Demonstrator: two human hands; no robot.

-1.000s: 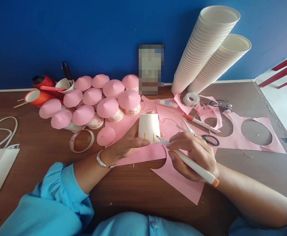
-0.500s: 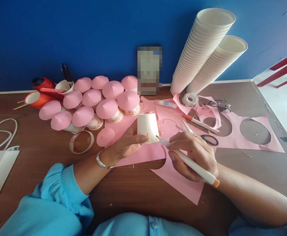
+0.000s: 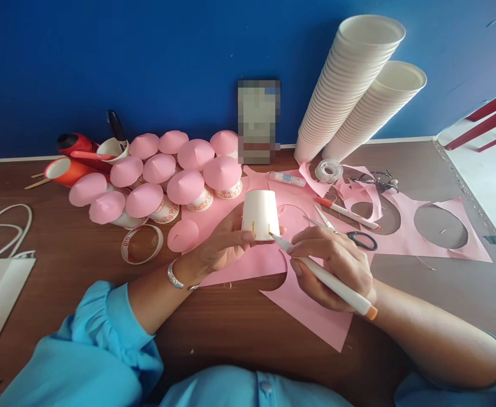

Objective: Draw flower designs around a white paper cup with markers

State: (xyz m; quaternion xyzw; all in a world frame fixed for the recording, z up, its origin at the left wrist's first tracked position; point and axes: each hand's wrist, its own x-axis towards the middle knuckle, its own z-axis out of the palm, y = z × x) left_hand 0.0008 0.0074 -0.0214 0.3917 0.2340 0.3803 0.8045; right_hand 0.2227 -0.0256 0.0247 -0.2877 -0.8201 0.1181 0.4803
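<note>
Upside down between my hands is a white paper cup (image 3: 260, 209), with small orange-yellow marks near its lower rim. My left hand (image 3: 226, 240) is closed round it, thumb at the rim and fingers mostly hidden behind. In my right hand (image 3: 332, 265) I grip a white marker (image 3: 336, 287) with an orange end; its tip meets the cup beside a mark. Beneath both hands lie pink paper sheets (image 3: 248, 268). Scissors (image 3: 360, 240) with dark handles rest just beyond my right hand.
Several cups with pink paper cones (image 3: 187, 186) stand at the left back. Two tall stacks of white cups (image 3: 349, 79) lean near the blue wall. A phone (image 3: 258, 121), a tape roll (image 3: 329, 170), a glue tube (image 3: 288, 179), a cut ring (image 3: 141, 244) and a power strip (image 3: 4, 305) are around.
The cup has shifted slightly up and right and turned a little in my left hand. My right hand keeps the marker tip at the cup, nearly where it was.
</note>
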